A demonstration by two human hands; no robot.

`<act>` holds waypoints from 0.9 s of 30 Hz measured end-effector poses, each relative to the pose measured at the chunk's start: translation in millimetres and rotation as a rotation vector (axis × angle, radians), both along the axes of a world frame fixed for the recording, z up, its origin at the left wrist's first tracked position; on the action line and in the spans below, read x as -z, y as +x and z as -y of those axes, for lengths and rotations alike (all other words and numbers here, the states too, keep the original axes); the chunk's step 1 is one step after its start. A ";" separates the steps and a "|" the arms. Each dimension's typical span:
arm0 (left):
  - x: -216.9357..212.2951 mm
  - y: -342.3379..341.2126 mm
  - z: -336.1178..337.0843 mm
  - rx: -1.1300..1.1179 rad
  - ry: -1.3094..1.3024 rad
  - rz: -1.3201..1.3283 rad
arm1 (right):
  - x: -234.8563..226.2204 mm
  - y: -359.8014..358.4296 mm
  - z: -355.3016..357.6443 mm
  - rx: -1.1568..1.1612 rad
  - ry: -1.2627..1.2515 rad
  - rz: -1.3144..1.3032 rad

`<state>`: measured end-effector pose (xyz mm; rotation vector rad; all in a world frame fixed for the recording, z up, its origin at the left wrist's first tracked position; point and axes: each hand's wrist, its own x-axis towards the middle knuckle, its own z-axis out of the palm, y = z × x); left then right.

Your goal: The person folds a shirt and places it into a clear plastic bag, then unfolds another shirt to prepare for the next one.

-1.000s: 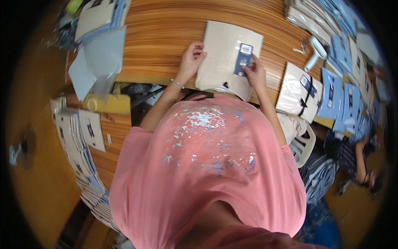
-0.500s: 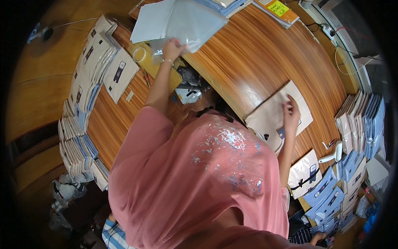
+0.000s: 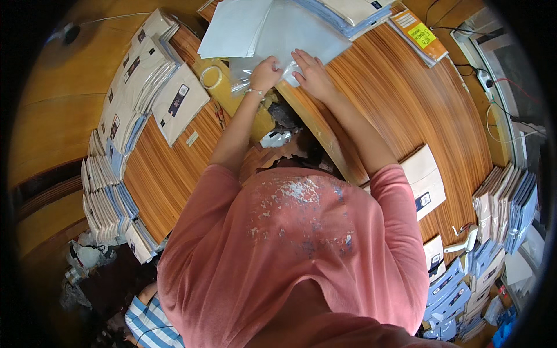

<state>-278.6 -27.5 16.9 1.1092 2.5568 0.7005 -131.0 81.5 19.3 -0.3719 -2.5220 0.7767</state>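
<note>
Clear plastic bags (image 3: 301, 29) lie in a stack at the far middle of the table, beside white sheets (image 3: 235, 26). My left hand (image 3: 266, 74) is closed on the near edge of a plastic bag, its fingertips pinching the film. Just to its right, my right hand (image 3: 313, 75) rests with fingers stretched out on the same bag. Shiny crumpled film shows between the two hands. A folded cream garment (image 3: 426, 180) with a dark label lies on the table to the right, partly hidden by my right sleeve.
Packed cream and blue garments (image 3: 139, 75) are piled along the left edge. More folded garments (image 3: 505, 200) stand at the right, near a white-handled tool (image 3: 464, 240). A tape roll (image 3: 211, 77) lies by the gap between the table halves. An orange notebook (image 3: 418, 35) sits far right.
My right hand has left the folded cream garment and moved far and left to the plastic bags. My left hand stays at the bags' near edge. The view has shifted slightly.
</note>
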 end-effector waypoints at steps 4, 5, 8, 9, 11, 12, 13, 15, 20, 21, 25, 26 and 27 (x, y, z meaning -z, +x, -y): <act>-3.6 -5.5 -15.2 -0.143 0.110 0.020 | 27.1 -15.7 8.0 -0.066 -0.116 0.193; -4.6 -6.3 -19.6 -0.090 0.093 0.030 | 32.3 -16.1 9.8 -0.057 -0.113 0.205; 3.4 -21.2 -23.3 -0.089 0.194 0.199 | 34.1 -12.1 13.8 -0.107 -0.069 0.158; 12.0 -34.3 -22.0 -0.179 0.329 0.353 | 33.9 -10.8 15.5 -0.136 -0.051 0.128; -1.8 -41.8 -25.6 -0.306 0.540 0.731 | 32.9 -8.4 5.8 -0.112 -0.160 0.132; -12.1 -40.6 -26.2 -0.304 0.600 0.726 | 32.3 -8.6 1.7 -0.102 -0.217 0.132; -20.4 -38.6 -24.3 -0.303 0.660 0.717 | 31.9 -9.2 1.1 -0.092 -0.237 0.163; -26.9 -37.1 -22.4 -0.333 0.704 0.692 | 31.2 -14.1 -2.5 -0.075 -0.271 0.220; -18.2 -40.0 -7.2 -0.354 0.592 0.132 | 28.5 -22.3 -1.8 -0.134 -0.337 0.263; -12.4 -39.6 -8.4 -0.293 0.509 -0.161 | 30.1 -20.6 -1.7 -0.141 -0.306 0.300; -62.3 -3.1 -18.7 0.484 0.156 -0.362 | 39.0 -12.2 -5.1 -0.146 -0.274 0.242; -61.5 -3.2 -20.4 0.563 -0.069 -0.317 | 38.0 -12.2 -4.9 -0.149 -0.282 0.257; -62.2 -3.8 -21.9 0.636 -0.294 -0.269 | 36.4 -11.7 -4.4 -0.153 -0.287 0.273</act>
